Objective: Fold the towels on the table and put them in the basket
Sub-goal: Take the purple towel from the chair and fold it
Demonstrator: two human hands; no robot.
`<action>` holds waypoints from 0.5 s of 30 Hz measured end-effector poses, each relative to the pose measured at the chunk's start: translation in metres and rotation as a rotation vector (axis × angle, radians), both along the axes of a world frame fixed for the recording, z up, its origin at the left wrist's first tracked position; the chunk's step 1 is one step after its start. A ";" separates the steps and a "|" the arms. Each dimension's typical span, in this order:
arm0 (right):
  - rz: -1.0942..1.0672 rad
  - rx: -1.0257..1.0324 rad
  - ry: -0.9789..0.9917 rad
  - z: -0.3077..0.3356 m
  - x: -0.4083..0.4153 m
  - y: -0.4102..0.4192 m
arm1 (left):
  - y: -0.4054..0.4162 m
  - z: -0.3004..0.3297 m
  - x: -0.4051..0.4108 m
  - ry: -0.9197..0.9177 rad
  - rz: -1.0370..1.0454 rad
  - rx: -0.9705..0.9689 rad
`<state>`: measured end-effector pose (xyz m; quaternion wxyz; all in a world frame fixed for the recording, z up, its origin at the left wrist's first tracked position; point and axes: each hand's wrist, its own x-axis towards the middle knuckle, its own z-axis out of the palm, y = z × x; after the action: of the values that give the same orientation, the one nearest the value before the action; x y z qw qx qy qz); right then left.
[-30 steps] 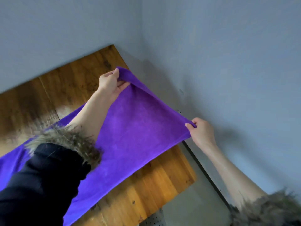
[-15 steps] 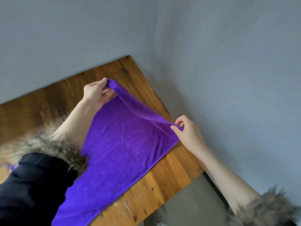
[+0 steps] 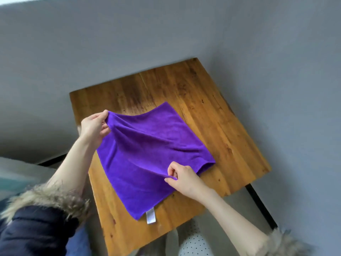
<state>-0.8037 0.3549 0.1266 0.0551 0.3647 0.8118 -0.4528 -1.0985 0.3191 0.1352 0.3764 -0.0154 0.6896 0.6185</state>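
Towel: a purple towel (image 3: 147, 154), folded double, lies on the wooden bench (image 3: 212, 126) and spans the space between the two hands; its surface shows soft ridges running from one hand toward the other.
Left hand: the left hand (image 3: 94, 128) pinches one corner of the towel between thumb and fingers and holds that corner lifted off the bench, at the bench's edge.
Right hand: the right hand (image 3: 181, 179) pinches the towel's edge with curled fingers, low against the bench; the cloth bunches slightly at the grip.
Folded end: past the right hand, the towel's doubled end forms a rounded fold, its two layers slightly apart.
Label: a small white label (image 3: 150, 216) sticks out from the towel's corner nearest the person, below and between the hands, lying flat on the bench.
Bench: bare wood shows beyond the towel on the side away from the hands and along the edge beside the right forearm; a black leg (image 3: 261, 206) drops from the corner near the right arm.
Sleeves: both forearms are bare up to fur-trimmed cuffs (image 3: 48, 198); the left sleeve is dark blue.
Surroundings: grey walls (image 3: 166, 34) stand behind the bench; a white dotted object (image 3: 195, 242) shows under the bench edge, between the arms, too cropped to identify.
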 end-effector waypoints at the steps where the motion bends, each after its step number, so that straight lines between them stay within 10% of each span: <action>1: 0.027 -0.017 -0.012 -0.003 -0.007 -0.011 | -0.012 -0.003 -0.006 0.015 0.000 -0.017; 10: 0.149 -0.205 -0.248 -0.061 -0.040 -0.067 | -0.069 -0.079 -0.035 0.165 -0.098 -0.399; 15: 0.039 0.088 -0.377 -0.092 -0.043 -0.069 | -0.094 -0.119 -0.018 0.806 -0.520 -0.609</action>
<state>-0.8468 0.2859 0.0342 0.1988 0.4294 0.8130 -0.3393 -1.1167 0.2247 0.0163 0.2020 0.2841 0.9071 0.2359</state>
